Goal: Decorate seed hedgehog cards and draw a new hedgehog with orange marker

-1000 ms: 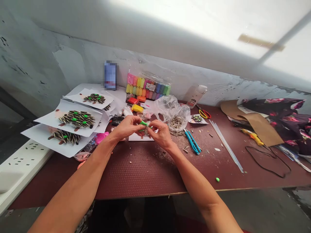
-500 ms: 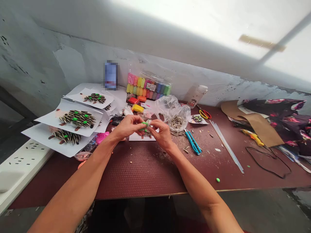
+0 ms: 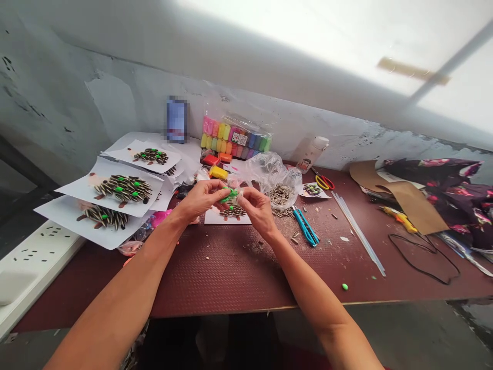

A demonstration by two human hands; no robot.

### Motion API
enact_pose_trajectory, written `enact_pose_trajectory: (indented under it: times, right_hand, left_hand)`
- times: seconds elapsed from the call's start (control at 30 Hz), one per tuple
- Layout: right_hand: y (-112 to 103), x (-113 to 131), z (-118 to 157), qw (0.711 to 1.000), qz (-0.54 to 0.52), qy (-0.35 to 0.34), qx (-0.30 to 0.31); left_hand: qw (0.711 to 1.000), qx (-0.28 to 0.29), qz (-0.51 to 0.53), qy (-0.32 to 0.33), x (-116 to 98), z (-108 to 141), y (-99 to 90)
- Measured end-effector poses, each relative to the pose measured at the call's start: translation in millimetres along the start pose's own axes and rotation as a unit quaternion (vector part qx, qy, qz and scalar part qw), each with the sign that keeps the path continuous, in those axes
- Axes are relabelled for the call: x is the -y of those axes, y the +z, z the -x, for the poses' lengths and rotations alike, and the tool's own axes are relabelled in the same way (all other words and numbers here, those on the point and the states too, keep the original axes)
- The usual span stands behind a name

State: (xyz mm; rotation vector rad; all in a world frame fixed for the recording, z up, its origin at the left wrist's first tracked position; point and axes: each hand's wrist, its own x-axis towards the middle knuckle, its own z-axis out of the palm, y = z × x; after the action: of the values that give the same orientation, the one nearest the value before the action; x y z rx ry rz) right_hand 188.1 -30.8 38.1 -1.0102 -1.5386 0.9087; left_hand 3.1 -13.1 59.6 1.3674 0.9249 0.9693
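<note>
As left hand (image 3: 198, 201) and right hand (image 3: 259, 209) pinch green clay (image 3: 230, 195), axis rising rightward

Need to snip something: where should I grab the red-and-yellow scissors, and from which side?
Grip the red and yellow finger loops of the scissors, from the front, with your right hand. They lie flat, blades toward the wall, so the loops are nearest you and your hand stays off the blades.
</note>
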Motion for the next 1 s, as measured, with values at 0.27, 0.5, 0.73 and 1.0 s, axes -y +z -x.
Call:
enact_pose_trajectory:
  times: [0.27, 0.5, 0.73, 1.0]
  right_hand:
    - [-14.9, 1.6, -9.7, 0.992, -0.087, 0.049, -0.071]
    - [-11.5, -2.1, -7.6, 0.998, -0.064, 0.023, 0.000]
    - [-5.5, -9.1, -4.2, 0.998, -0.038, -0.041, 0.005]
    - [-4.0, -3.3, 1.8, 0.978, 0.120, -0.167, 0.034]
  left_hand:
    - [0.995, -0.064, 0.075, 0.014, -2.7, 1.5, -3.6]
    - [0.995, 0.002, 0.088, -0.051, -1.2, -0.3, 1.1]
    - [0.994, 0.086, -0.030, -0.058, -4.8, -0.1, 4.7]
    - [0.998, 0.044, 0.013, -0.035, 3.2, -0.8, 4.2]
